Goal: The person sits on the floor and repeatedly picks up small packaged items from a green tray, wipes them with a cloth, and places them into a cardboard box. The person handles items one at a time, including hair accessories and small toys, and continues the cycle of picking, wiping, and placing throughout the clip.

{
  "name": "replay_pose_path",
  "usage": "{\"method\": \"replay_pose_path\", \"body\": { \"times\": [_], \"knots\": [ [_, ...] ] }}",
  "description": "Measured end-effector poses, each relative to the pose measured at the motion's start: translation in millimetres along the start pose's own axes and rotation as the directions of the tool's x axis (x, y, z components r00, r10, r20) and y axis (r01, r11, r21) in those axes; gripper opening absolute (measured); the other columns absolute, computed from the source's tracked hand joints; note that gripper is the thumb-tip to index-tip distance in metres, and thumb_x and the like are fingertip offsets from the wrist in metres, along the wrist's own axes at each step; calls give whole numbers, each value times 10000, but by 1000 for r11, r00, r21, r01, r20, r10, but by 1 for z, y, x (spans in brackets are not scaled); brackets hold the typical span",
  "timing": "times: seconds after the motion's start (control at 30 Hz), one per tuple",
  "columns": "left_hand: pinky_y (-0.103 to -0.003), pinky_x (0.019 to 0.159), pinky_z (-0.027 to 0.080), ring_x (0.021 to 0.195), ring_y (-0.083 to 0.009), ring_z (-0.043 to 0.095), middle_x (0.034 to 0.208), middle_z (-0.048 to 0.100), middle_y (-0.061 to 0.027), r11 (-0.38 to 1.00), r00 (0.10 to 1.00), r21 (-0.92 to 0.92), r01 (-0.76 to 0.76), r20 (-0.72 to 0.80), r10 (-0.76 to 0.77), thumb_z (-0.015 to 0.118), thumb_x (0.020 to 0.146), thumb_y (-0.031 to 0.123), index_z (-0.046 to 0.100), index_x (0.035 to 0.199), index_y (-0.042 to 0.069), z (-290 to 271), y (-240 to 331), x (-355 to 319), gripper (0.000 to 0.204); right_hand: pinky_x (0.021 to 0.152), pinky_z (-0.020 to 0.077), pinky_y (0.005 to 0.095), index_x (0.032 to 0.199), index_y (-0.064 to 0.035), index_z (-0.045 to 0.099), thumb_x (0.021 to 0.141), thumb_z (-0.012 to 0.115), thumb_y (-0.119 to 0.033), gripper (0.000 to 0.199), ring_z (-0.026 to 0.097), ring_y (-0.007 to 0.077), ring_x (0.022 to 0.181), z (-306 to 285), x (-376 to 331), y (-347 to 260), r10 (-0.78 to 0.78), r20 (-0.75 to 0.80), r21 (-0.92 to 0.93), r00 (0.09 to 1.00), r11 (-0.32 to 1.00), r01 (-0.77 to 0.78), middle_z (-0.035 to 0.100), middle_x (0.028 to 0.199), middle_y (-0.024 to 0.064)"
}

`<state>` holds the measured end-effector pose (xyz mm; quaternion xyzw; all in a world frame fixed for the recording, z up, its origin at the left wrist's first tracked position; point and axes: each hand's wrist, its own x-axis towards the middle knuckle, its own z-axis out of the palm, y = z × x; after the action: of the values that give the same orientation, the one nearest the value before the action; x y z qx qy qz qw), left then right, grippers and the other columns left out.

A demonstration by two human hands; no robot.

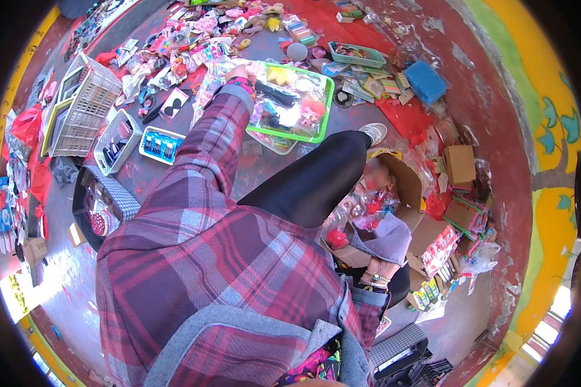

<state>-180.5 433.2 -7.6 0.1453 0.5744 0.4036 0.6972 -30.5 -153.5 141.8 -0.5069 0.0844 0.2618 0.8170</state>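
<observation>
My left hand (pixel 240 73) reaches forward to the upper left corner of a shallow tray (pixel 330 97) with a bright green rim. Its fingers look curled there, and I cannot make out what is in them. Clear plastic bags, a yellow item (pixel 279 75) and dark and pink goods fill that tray. Down by my right knee, my right hand (pixel 384 267) is closed on a greyish-purple cloth (pixel 386 237), which hides most of the fingers. The cloth hangs at the edge of an open cardboard box (pixel 408 177) holding red and clear-wrapped items.
White plastic baskets (pixel 117 143) and a tray of blue packets (pixel 161 146) stand at the left, beside a large tipped white crate (pixel 87 106). Heaped goods (pixel 193 39) cover the far floor. More cartons (pixel 459 164) line the right side, near the wall.
</observation>
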Motion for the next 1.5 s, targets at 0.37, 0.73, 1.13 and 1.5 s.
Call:
{"method": "replay_pose_path", "body": {
  "times": [0.37,0.73,1.13,1.5],
  "knots": [
    [-349,699,539,867,-285,599,1065,511,-194,984,992,-136,116,67,-108,381,910,101,393,1117,-63,15,-1,-67,264,984,338,467,1247,-72,422,888,437,-350,455,421,292,1167,1,9,4,-9,-14,-28,1000,1000,8,441,1281,105],
    [-436,962,319,1140,-343,423,1151,523,-177,-453,249,607,-652,737,628,484,826,295,540,1088,24,0,-9,-48,381,1000,324,431,1286,-65,366,913,393,-335,461,399,278,1190,15,2,2,50,54,-49,997,998,-47,407,1308,104],
    [-460,1010,248,1248,-343,295,1307,379,-162,-544,546,603,-583,787,286,380,880,322,485,1183,85,-15,-47,-32,399,1005,317,430,1280,-47,365,904,423,-310,463,394,279,1192,3,12,8,54,73,-18,996,998,-53,396,1312,111],
    [-472,1031,203,1251,-261,318,1301,407,-98,-495,662,705,-508,687,300,392,870,317,450,1211,96,-11,-50,-36,410,1019,295,428,1307,-77,338,917,380,-314,459,371,277,1211,21,11,5,63,-61,-34,996,997,-65,378,1329,97]
  ]
}}
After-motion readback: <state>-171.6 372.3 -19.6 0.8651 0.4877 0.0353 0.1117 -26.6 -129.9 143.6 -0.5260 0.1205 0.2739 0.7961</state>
